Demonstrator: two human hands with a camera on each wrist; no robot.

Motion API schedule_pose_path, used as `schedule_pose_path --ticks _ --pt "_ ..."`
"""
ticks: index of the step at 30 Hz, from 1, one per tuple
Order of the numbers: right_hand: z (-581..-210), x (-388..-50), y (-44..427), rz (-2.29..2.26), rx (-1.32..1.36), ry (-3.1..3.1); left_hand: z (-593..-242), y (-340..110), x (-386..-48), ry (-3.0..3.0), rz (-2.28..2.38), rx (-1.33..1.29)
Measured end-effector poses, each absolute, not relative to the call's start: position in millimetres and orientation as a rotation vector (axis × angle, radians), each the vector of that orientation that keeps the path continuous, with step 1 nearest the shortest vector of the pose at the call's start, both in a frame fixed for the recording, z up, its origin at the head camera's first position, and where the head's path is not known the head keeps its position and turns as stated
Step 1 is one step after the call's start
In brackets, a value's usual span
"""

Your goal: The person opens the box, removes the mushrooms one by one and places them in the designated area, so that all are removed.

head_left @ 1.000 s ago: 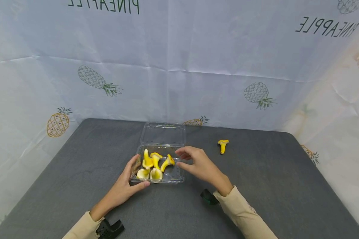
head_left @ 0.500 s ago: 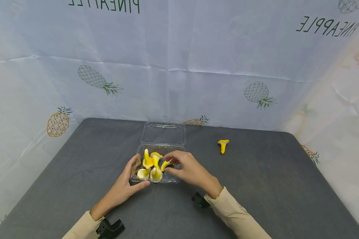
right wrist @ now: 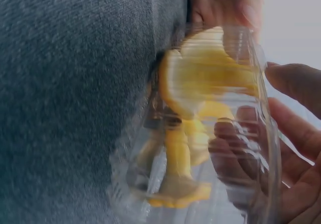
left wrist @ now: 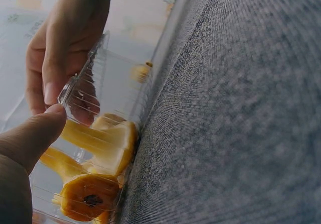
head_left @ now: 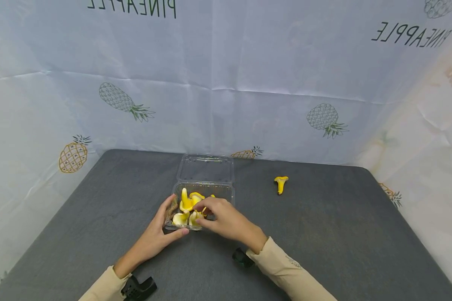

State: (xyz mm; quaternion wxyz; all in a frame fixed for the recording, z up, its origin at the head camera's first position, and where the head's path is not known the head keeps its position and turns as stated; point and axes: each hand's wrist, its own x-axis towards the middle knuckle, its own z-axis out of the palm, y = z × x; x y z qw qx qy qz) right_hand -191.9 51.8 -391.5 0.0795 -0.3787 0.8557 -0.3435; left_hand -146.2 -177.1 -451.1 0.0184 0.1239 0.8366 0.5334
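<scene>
A clear plastic clamshell container (head_left: 226,192) stands on the table, its lid (head_left: 205,169) folded back. Several yellow chanterelle mushrooms (head_left: 185,201) lie inside it. My left hand (head_left: 156,234) holds the container by its left end, thumb on the front rim and fingers around the side wall. Over the container's front right, my right hand (head_left: 224,218) reaches in with bent fingers, beside a front mushroom (right wrist: 200,78). A gap shows between its thumb and fingers, and no mushroom is plainly pinched. It partly hides the right-hand mushroom. Another chanterelle (head_left: 281,184) lies on the table to the right.
The dark grey table (head_left: 324,225) has its back edge against a pale curtain (head_left: 218,117) printed with pineapples. Black wrist cameras (head_left: 138,288) sit below both wrists, close to the tabletop.
My right hand has moved left from the container's right edge, over the right-hand mushroom, to the front middle mushroom. The left hand and container have stayed in place.
</scene>
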Motion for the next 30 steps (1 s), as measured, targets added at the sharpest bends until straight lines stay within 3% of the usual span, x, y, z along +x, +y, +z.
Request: schedule_pose_path --ticks 30 --pt "-388 -199 58 -0.893 -1.174 2.59 -452 -177 -147 2.595 1.672 0.39"
